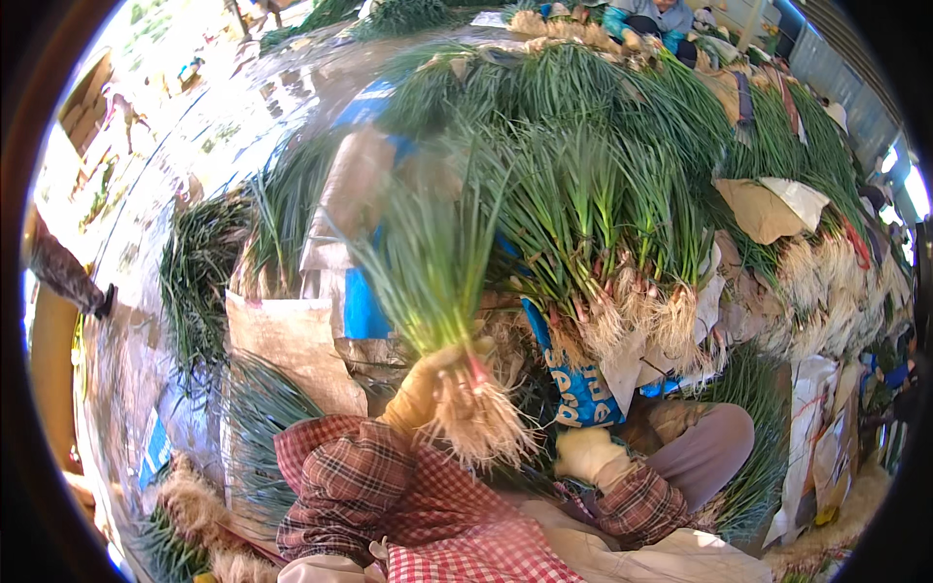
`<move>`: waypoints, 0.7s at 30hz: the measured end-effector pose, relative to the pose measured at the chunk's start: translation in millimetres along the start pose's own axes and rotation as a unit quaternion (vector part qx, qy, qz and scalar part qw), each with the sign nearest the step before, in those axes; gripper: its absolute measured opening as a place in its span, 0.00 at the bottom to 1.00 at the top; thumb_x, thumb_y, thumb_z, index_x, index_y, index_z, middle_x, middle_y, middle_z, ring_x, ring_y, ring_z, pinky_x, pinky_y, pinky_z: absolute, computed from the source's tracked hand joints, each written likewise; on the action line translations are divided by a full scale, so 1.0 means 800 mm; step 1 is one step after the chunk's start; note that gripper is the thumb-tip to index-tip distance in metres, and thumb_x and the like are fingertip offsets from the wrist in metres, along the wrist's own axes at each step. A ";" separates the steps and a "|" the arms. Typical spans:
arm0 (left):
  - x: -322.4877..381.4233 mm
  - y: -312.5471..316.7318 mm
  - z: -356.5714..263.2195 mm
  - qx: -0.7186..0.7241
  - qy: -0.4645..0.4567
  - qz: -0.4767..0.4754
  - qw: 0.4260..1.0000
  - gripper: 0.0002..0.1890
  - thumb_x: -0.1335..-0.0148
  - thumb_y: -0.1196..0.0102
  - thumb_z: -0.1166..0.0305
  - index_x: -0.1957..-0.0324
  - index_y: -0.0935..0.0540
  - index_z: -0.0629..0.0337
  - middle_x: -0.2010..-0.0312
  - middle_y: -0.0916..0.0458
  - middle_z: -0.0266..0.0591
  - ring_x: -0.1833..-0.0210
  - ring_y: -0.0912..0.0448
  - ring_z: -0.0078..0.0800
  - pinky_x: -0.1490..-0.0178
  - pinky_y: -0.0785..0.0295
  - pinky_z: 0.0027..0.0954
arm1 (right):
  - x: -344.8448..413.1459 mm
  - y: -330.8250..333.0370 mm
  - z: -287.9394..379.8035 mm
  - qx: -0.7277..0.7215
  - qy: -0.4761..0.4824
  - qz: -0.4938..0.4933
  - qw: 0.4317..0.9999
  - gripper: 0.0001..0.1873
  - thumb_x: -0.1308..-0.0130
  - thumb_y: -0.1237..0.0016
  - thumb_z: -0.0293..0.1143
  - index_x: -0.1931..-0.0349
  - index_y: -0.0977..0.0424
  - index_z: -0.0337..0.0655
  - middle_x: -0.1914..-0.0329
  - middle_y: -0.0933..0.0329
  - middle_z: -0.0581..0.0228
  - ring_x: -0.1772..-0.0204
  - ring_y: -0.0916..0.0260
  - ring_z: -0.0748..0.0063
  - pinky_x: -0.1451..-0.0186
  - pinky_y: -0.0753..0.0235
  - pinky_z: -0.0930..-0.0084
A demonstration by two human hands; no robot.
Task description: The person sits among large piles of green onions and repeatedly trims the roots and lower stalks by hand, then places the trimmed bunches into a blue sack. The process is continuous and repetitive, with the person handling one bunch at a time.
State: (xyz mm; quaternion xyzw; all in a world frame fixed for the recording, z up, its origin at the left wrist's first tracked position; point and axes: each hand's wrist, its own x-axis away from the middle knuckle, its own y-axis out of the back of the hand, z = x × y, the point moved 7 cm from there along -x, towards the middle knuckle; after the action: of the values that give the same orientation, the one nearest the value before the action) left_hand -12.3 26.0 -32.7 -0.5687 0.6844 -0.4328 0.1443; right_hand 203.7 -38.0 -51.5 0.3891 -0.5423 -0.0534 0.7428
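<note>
My left hand point(419, 386), in a yellowish glove, grips a bunch of green onions point(477, 412) just above its pale, stringy roots. The leaves fan upward and look blurred. My right hand point(592, 455), in a cream glove, is low by my bent knee point(711, 444), just under a blue printed plastic sack point(587, 397). Its fingers are curled out of clear sight, so I cannot tell whether it holds anything. Beyond the sack lies a row of green onions point(605, 240), leaves pointing away and roots towards me.
A large heap of green onions point(583, 87) spreads farther off. Rooted bundles point(824, 277) lie at the right, beside pieces of cardboard point(758, 208). A tan sheet point(291, 342) lies at the left near more onions point(200, 270). Another person point(649, 22) sits at the back.
</note>
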 end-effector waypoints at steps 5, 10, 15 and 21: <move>-0.006 -0.023 0.020 -0.039 -0.022 -0.031 0.999 0.13 0.38 0.42 0.66 0.55 0.21 0.63 0.68 0.16 0.41 0.77 0.21 0.17 0.79 0.29 0.11 | -0.069 0.105 -0.005 -0.645 0.234 -0.291 0.667 0.26 0.27 0.64 0.47 0.38 0.35 0.39 0.34 0.36 0.47 0.39 0.30 0.54 0.42 0.25 0.69; -0.002 -0.003 0.018 -0.101 0.029 -0.164 0.981 0.11 0.36 0.43 0.63 0.58 0.20 0.60 0.75 0.20 0.32 0.85 0.32 0.11 0.86 0.40 0.11 | -0.132 0.124 0.012 -0.707 0.181 -0.269 0.629 0.27 0.26 0.62 0.41 0.32 0.44 0.40 0.33 0.38 0.51 0.46 0.29 0.65 0.51 0.24 0.80; -0.031 -0.051 0.016 -0.008 0.033 -0.062 0.997 0.09 0.37 0.42 0.64 0.65 0.20 0.59 0.79 0.21 0.32 0.87 0.31 0.12 0.88 0.45 0.12 | -0.073 0.149 0.037 -0.802 0.314 -0.205 0.464 0.26 0.27 0.61 0.48 0.37 0.40 0.39 0.53 0.28 0.59 0.64 0.24 0.72 0.67 0.19 0.82; -0.072 -0.065 0.025 0.083 0.045 -0.051 0.994 0.08 0.38 0.41 0.68 0.60 0.17 0.61 0.82 0.24 0.29 0.89 0.37 0.12 0.89 0.47 0.13 | 0.008 0.107 0.053 -0.837 0.225 -0.189 0.462 0.21 0.28 0.58 0.44 0.42 0.32 0.40 0.55 0.25 0.66 0.60 0.28 0.81 0.66 0.28 0.86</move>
State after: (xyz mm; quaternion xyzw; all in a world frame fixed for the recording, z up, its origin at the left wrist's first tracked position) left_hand 53.4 70.3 -22.4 -0.5690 0.6216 -0.5203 0.1381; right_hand 140.8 -4.1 12.9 -0.3270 0.0352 -0.5314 0.7807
